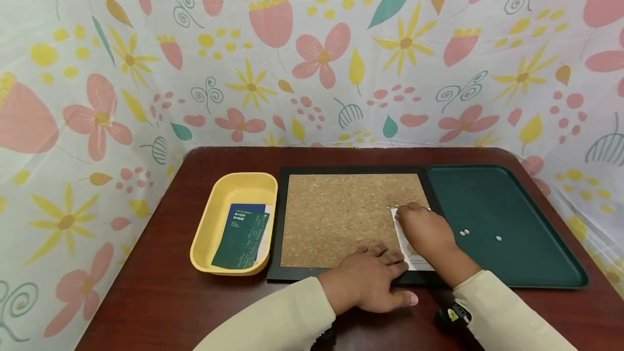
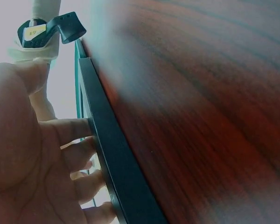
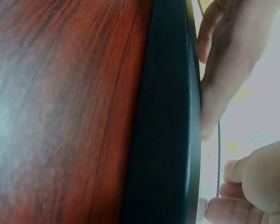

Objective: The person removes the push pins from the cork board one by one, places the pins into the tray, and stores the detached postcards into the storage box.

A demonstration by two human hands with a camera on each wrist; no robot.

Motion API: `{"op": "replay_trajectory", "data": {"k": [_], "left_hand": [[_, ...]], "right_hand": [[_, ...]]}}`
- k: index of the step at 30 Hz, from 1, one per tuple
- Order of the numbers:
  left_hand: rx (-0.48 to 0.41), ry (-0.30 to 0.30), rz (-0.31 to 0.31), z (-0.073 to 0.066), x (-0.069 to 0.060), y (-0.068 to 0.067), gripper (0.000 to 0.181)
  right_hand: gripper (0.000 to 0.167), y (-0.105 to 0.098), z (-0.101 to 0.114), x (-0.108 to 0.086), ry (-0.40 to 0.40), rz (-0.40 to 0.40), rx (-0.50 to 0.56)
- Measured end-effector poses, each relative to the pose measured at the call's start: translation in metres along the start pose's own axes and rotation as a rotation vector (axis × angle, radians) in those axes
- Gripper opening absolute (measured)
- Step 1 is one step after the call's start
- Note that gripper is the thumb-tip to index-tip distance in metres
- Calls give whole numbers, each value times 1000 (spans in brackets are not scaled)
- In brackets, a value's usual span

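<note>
A white printed card (image 1: 417,262) lies at the right side of a cork board (image 1: 341,215) with a black frame. My left hand (image 1: 372,278) rests with spread fingers across the board's near edge, its fingertips by the card's lower left corner. In the left wrist view, the fingers (image 2: 86,186) reach over the black frame (image 2: 116,158). My right hand (image 1: 421,226) is at the card's upper part with curled fingers. Its thumb and fingers (image 3: 228,205) bend together in the right wrist view; anything between them is hidden.
To the left, a yellow basin (image 1: 199,251) holds a dark green booklet (image 1: 239,245) and a blue booklet (image 1: 244,212). A green tray (image 1: 517,199) lies to the right, with several small white pieces (image 1: 498,238) on it. A patterned curtain (image 1: 312,107) hangs behind the table (image 1: 146,286).
</note>
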State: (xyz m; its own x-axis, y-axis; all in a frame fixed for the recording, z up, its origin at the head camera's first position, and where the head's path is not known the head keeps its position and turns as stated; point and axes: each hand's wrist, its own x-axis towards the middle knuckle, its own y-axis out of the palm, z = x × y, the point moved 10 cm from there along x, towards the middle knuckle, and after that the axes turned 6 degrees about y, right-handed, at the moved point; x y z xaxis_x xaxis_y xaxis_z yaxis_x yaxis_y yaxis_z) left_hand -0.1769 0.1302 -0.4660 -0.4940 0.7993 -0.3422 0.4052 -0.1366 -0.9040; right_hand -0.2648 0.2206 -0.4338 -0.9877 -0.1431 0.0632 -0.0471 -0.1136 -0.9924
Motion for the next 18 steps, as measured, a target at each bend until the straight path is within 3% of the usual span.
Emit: {"op": "replay_trajectory", "data": {"k": [7, 18], "left_hand": [[6, -10, -3, 0, 1, 0, 70], [7, -11, -5, 0, 0, -1, 69]], "right_hand": [[23, -9, -15, -5, 49, -54, 168], [22, -18, -30, -11, 62, -85, 181]]}}
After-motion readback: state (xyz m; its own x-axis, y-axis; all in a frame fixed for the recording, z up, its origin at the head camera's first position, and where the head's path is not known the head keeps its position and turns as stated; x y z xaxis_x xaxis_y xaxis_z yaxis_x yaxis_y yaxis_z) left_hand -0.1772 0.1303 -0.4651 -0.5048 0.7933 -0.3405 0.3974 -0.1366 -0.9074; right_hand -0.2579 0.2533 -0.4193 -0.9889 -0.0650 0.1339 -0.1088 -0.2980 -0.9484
